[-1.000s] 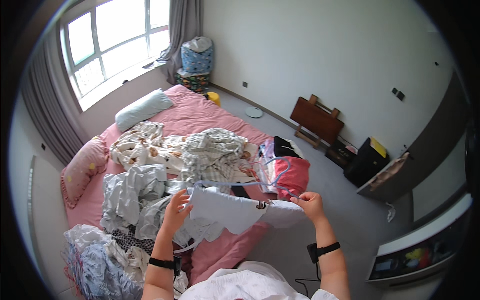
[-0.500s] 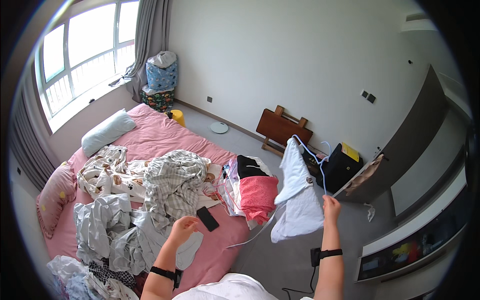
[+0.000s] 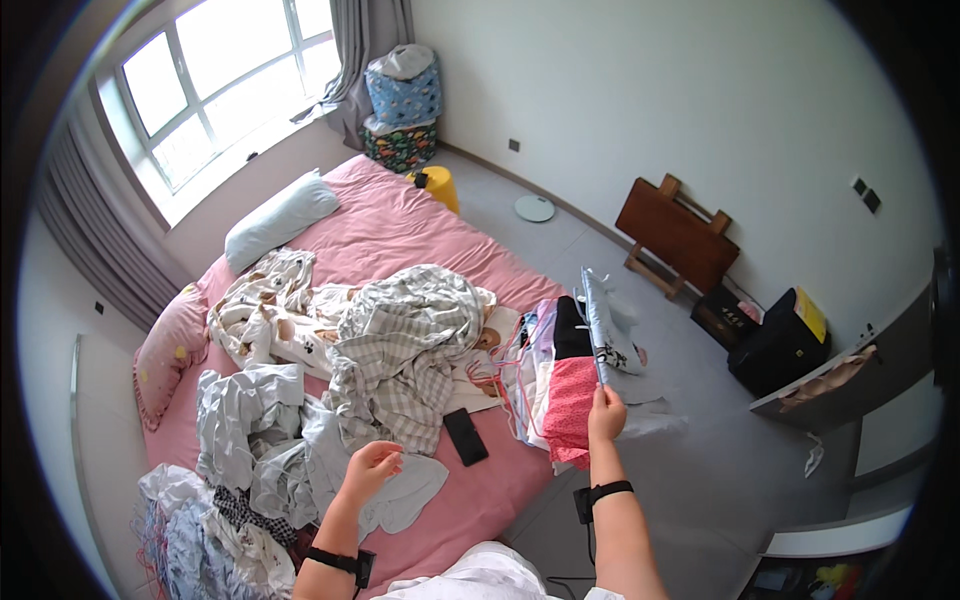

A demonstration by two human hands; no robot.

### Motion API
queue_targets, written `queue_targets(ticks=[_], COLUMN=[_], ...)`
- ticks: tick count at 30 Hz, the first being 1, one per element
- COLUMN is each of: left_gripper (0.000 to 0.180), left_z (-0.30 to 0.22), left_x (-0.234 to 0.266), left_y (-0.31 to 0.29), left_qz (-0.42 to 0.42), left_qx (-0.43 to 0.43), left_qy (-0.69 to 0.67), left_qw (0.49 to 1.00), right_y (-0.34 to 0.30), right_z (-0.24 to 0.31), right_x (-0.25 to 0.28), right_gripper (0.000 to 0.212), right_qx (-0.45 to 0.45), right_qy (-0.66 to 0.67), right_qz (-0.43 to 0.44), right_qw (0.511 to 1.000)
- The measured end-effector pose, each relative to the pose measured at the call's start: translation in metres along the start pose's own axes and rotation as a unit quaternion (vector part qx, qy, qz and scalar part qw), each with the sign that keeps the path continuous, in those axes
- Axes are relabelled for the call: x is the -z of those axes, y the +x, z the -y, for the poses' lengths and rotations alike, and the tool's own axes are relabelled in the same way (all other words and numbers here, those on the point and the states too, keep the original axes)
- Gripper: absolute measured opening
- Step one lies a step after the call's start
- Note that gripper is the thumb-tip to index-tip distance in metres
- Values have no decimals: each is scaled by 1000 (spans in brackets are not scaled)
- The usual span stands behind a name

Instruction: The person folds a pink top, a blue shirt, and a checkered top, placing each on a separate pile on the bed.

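Note:
My right hand (image 3: 606, 413) grips a light blue clothes hanger (image 3: 593, 335), seen almost edge-on beside the bed's right edge. A white garment (image 3: 622, 335) with a dark print hangs from it, partly blurred. Just left of the hanger lies a stack of hung clothes, with a black garment (image 3: 572, 332) and a coral-pink garment (image 3: 567, 405) on top. Over the bed's near part, my left hand (image 3: 373, 468) holds nothing, its fingers loosely bent and apart. A black phone (image 3: 465, 437) lies to its right, and a pale grey garment (image 3: 410, 492) spreads beside and below it.
The pink bed (image 3: 500, 500) carries a checked cloth (image 3: 405, 345), grey clothes (image 3: 245, 415) and a pile of clothes (image 3: 205, 540) at the near left. Beyond the bed stand a yellow stool (image 3: 440, 188), a folded wooden table (image 3: 675, 235) and a black case (image 3: 780, 340).
The view has turned and shifted. My right hand has brought the hanger with the white garment leftward to the clothes stack, turning it edge-on. My left hand stays over the bed.

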State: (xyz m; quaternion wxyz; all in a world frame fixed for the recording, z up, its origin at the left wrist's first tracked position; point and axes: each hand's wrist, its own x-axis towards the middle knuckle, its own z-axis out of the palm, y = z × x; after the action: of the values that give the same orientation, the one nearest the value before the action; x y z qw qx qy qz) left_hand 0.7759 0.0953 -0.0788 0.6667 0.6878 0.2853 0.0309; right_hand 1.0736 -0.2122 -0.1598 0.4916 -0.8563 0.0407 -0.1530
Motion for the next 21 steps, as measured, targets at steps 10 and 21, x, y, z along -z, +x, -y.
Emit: queue_targets(ticks=[10,21], left_gripper=[19,20], left_z=[-5,58], left_x=[-2,79], left_y=[-4,-120], left_qz=[-85,-315], left_qx=[34,111], left_qy=[-26,-98], left_qw=[995,937], right_y=[-81,-123], right_z=[-73,-29], right_x=[-137,-159], right_gripper=[48,62], right_qx=[55,165], right_qy=[-167,-264], right_qz=[261,365], right_qw=[949,878])
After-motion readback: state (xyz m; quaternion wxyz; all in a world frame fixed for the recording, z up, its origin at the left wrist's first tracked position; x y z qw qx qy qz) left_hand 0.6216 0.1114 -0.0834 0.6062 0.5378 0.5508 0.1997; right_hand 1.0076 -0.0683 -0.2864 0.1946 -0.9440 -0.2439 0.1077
